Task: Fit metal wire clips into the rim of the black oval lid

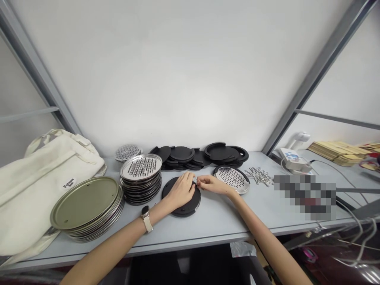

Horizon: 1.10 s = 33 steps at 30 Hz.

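A black round disc (178, 206) lies on the grey table in front of me. My left hand (183, 190) rests on its upper right part, fingers bent over it. At the disc's upper right edge my right hand (209, 184) has its fingertips pinched together, close to the left fingertips; whatever is between them is too small to make out. Just right of that hand sits a metal grater disc with a black rim (233, 178). A loose pile of small metal hooks or clips (259, 176) lies further right.
Left of the disc stand a stack of grater discs (142, 168) and a stack of olive-green lids (86, 204), beside a cream bag (38, 182). Black round covers (181, 153) line the wall. Wooden pieces (338, 152) and cables are at the right.
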Each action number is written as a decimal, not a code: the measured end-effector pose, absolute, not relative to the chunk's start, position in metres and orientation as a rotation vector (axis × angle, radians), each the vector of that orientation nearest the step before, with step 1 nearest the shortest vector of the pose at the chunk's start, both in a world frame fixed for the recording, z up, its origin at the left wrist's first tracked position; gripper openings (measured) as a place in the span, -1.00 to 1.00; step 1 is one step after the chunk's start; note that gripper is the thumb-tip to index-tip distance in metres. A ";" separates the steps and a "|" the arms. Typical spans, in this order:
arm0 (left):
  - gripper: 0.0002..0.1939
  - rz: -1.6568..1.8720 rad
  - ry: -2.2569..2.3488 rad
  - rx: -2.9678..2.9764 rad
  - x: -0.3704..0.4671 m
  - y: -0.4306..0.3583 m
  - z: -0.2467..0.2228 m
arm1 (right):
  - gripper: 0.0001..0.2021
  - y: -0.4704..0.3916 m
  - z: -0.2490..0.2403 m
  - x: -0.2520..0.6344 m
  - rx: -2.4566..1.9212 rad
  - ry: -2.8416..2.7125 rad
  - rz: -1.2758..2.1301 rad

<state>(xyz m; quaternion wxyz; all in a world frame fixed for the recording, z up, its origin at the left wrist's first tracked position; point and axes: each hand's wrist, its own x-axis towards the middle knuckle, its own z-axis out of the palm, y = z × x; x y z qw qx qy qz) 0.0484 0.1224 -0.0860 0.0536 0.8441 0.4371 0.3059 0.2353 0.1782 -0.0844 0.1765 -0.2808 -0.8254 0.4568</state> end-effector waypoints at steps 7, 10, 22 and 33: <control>-0.92 0.923 1.579 2.519 0.050 0.123 -0.090 | -0.81 0.179 -0.088 0.235 -0.839 -2.320 1.217; -0.88 0.920 1.546 2.535 0.049 0.123 -0.089 | -0.79 0.180 -0.091 0.234 -0.855 -2.323 1.163; -0.71 0.875 1.527 2.539 0.048 0.123 -0.088 | -0.70 0.181 -0.092 0.231 -0.846 -2.416 1.036; -0.90 0.811 1.492 2.643 0.048 0.121 -0.085 | -0.71 0.181 -0.090 0.234 -0.841 -2.437 1.055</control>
